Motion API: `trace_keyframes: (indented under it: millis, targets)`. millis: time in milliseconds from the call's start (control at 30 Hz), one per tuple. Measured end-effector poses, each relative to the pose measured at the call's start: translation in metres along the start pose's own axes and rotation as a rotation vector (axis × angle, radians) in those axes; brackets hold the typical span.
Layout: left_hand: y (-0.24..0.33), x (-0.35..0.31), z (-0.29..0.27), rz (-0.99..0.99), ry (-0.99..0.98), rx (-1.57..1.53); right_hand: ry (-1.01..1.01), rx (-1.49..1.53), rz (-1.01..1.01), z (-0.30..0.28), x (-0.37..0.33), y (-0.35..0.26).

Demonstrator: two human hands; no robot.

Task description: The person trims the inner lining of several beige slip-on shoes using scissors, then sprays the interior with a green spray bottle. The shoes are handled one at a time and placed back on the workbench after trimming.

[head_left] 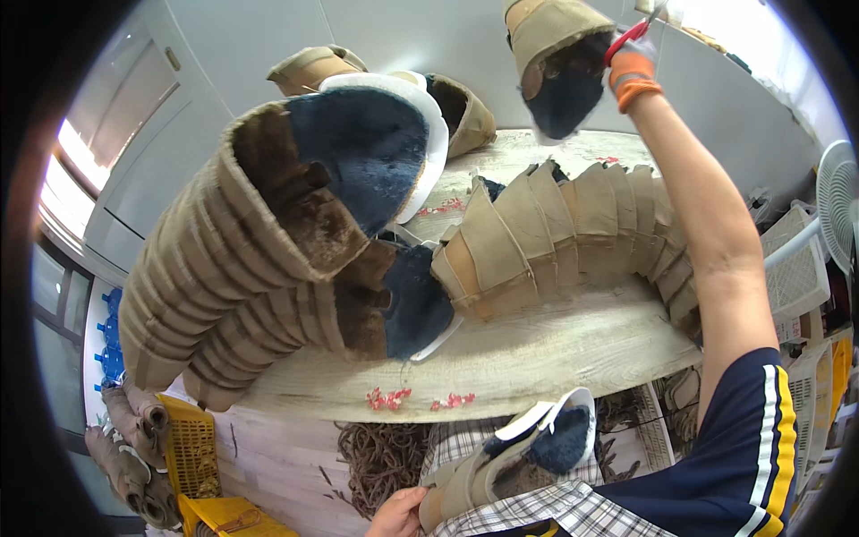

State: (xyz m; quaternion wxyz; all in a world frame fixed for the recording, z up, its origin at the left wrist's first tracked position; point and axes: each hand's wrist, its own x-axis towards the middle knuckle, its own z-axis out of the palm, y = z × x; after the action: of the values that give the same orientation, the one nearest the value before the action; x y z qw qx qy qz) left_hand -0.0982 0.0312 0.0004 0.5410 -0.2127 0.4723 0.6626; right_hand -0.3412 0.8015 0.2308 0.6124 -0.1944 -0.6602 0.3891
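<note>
Tan boot upper (pixel 506 465), navy-fleeced and white-edged, lies over checked cloth (pixel 573 507), its left end gripped by the left hand (pixel 400 513), fingers bent. Rightward, another upper (pixel 562 55) hangs beside the raised, gloved right hand (pixel 634 63), closed round red scissors (pixel 625 41); whether it pinches that upper is unclear.

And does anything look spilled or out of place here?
Mostly the heap of brown strips on the pale floor: they lie tangled, unlike the neatly nested boot-shaped pieces on the tabletop. The red patches there look like a flower pattern, not a spill.
</note>
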Motion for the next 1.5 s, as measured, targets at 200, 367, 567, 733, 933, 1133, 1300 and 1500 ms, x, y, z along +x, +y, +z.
trace_keyframes:
  millis: [200,367,567,733,933,1133,1300,1500]
  targets:
    - [-0.027,-0.036,0.009,0.369,0.059,0.111,-0.226,0.091,-0.235,-0.043,-0.128,-0.310]
    - [0.019,-0.018,0.070,0.842,-0.063,0.534,-0.460,-0.719,-0.874,-0.154,-0.210,-0.377]
    - [0.019,-0.062,0.097,0.569,-0.518,-0.035,-1.130,-0.262,-0.458,-0.151,-0.410,-0.380]
    - [0.005,-0.070,0.058,0.289,-0.818,-0.140,-1.076,-0.199,-0.263,-0.146,-0.438,-0.390]
    - [-0.025,-0.108,0.071,0.528,-0.612,-0.268,-1.358,-0.328,-0.183,-0.146,-0.433,-0.435]
    - [-0.056,-0.109,0.022,0.596,-0.453,-0.269,-1.249,-0.015,0.058,-0.151,-0.452,-0.406]
    - [-0.066,-0.109,0.011,0.545,-0.414,-0.393,-1.219,-0.383,-0.170,-0.236,-0.439,-0.380]
    - [-0.071,-0.106,0.011,0.581,-0.441,-0.319,-1.541,-0.532,-0.563,-0.259,-0.437,-0.391]
